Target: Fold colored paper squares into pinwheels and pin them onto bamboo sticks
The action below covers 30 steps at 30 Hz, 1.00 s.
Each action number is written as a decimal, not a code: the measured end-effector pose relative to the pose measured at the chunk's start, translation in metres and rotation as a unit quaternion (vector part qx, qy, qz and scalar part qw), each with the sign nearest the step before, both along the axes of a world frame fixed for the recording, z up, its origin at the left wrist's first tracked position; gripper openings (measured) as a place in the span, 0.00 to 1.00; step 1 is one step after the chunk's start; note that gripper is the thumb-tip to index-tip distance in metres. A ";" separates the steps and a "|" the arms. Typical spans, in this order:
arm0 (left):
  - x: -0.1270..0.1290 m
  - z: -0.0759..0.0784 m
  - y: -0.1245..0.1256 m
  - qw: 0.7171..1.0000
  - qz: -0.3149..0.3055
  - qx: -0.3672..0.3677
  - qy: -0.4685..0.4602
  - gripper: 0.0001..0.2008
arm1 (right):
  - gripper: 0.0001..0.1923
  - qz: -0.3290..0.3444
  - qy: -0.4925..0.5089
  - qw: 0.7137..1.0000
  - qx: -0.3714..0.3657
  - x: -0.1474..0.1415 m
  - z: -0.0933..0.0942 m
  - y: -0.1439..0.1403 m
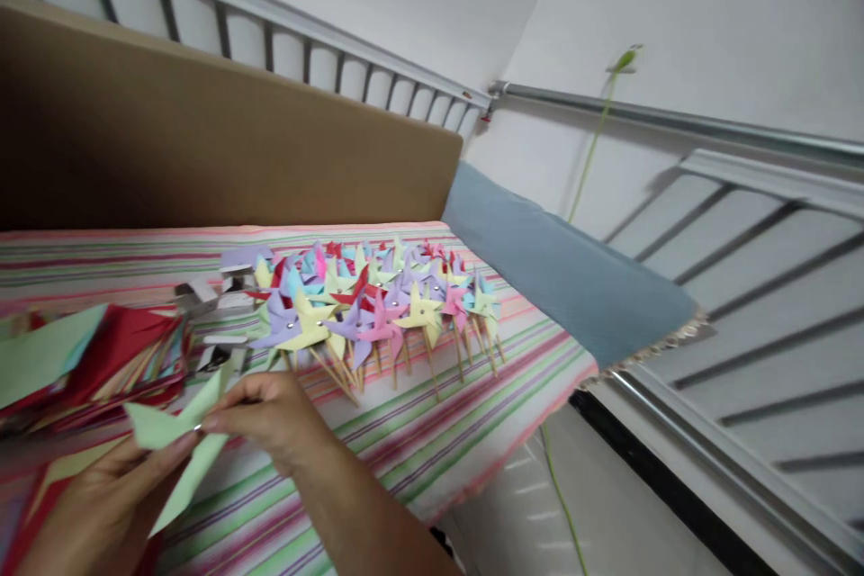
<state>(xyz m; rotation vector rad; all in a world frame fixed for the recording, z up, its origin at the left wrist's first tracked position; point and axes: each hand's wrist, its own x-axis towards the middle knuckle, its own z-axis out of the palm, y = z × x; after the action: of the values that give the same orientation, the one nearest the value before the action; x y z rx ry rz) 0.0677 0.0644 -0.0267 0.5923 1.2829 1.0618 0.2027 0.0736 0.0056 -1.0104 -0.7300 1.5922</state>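
A pale green paper pinwheel (206, 463) is held up at the lower left, with a small shiny pin at its centre. My left hand (128, 486) grips it from below, thumb near the centre. My right hand (263, 414) is closed at the centre from the right, its fingertips pinched by the pin. Whether a stick is behind the pinwheel is hidden. Just beyond my hands stands a small open box (222, 355) with dark contents. Many finished paper pinwheels (384, 324) on wooden sticks lie in a bunch past my right hand.
Stacks of coloured paper (121, 351) lie at the left, blurred. More small boxes (199, 295) sit behind them. A striped cloth (486, 414) covers the surface, with a brown board (236, 135) along the back. A blue-grey cloth (546, 261) and metal railings (742, 225) stand to the right.
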 end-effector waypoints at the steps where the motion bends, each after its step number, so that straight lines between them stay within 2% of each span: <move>1: 0.003 0.013 -0.004 1.000 -0.007 0.013 -0.005 0.10 | 0.14 0.003 -0.009 1.000 0.009 0.001 0.000 -0.001; 3: 0.007 0.028 -0.010 0.998 -0.031 0.042 -0.047 0.11 | 0.11 0.015 -0.028 0.999 0.020 0.002 0.000 -0.002; 5: 0.009 0.032 -0.013 0.994 -0.039 0.065 -0.080 0.14 | 0.10 0.027 -0.037 0.999 0.022 0.003 0.000 -0.003; 13: 0.010 0.029 -0.011 0.986 -0.028 0.095 -0.137 0.14 | 0.07 0.036 -0.079 0.995 0.055 0.004 0.004 -0.006; 30: 0.011 0.030 -0.011 0.987 -0.011 0.111 -0.116 0.14 | 0.06 0.028 -0.108 0.992 0.066 0.003 0.003 -0.005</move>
<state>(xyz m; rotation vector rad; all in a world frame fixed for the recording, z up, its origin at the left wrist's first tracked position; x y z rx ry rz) 0.0783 0.0530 0.0038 0.6289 0.9599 1.2270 0.2057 0.0690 0.0082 -1.0830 -1.0069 1.4754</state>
